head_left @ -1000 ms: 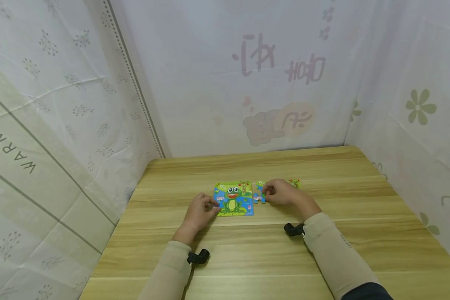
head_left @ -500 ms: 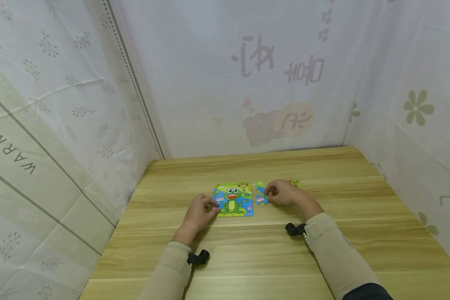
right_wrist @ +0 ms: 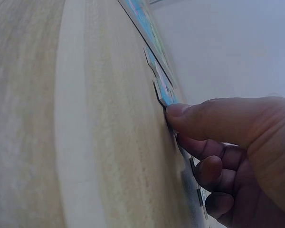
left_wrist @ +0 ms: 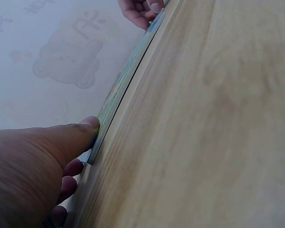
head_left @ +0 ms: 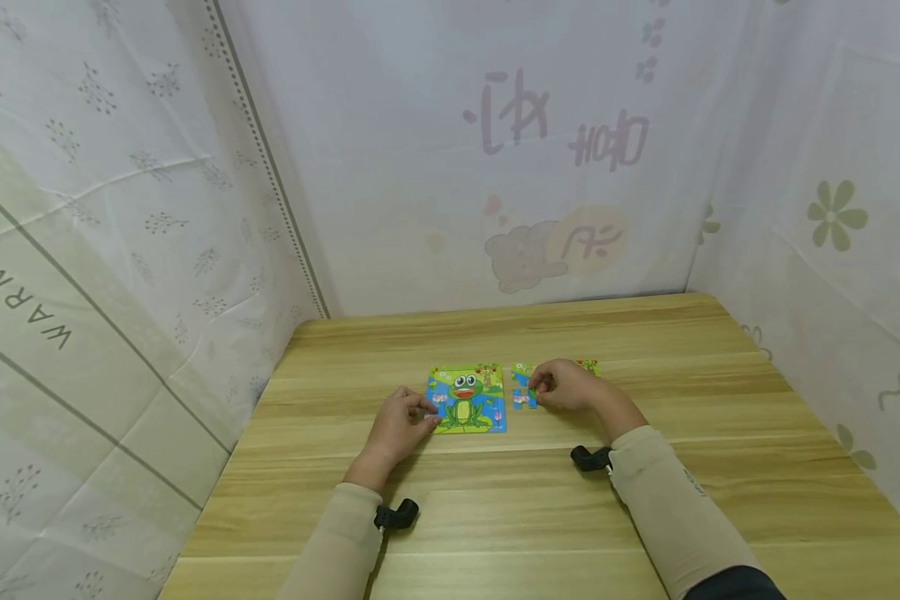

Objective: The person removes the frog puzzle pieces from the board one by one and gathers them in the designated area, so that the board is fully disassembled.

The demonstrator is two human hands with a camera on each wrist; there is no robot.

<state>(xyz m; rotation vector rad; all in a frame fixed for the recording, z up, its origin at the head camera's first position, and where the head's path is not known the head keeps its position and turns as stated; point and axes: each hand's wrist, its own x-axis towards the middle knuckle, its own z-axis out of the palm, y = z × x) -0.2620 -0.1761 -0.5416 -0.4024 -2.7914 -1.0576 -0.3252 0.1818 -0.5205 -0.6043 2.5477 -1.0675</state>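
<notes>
A square frog picture board [head_left: 467,402] lies flat on the table. My left hand [head_left: 399,429] holds its near left corner; in the left wrist view the thumb [left_wrist: 88,128] presses against the board's edge. Just to the right are joined jigsaw pieces [head_left: 523,398] in blue, green and pink. My right hand [head_left: 566,385] pinches a jigsaw piece at their right side and covers most of it. In the right wrist view the thumb [right_wrist: 180,111] is at the edge of the blue pieces [right_wrist: 164,95], with the other fingers curled behind it.
More jigsaw pieces [head_left: 589,365] with red and green print show beyond the right hand. The wooden table [head_left: 495,517] ends at a printed curtain [head_left: 420,167] at the back and sides. Each wrist wears a black camera [head_left: 397,514].
My right hand has shifted slightly right, and the pieces near its fingertips have moved slightly right with it, widening the gap to the frog board. The left hand stays in place.
</notes>
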